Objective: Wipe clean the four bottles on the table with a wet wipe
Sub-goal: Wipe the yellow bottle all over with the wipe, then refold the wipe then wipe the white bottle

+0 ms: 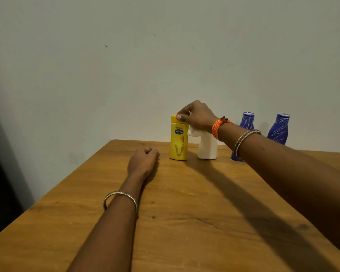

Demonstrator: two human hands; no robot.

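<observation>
Right hand point(197, 116) pinching yellow bottle point(178, 138) top, wipe point(192, 131) bunched in palm; left hand point(143, 160) fisted, empty.

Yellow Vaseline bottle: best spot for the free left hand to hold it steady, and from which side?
Probably the lower body of the yellow Vaseline bottle, approached from its left. It stands upright, the right hand covers its cap, and the white bottle crowds its right side. The left hand rests on the table nearby.

Both forearms are bare, no sleeves showing. The left arm point(114, 228) wears a thin beaded bangle point(120, 197). The right arm point(283, 163) wears an orange braided wristband point(219, 126) and two similar bangles point(245, 141).
</observation>
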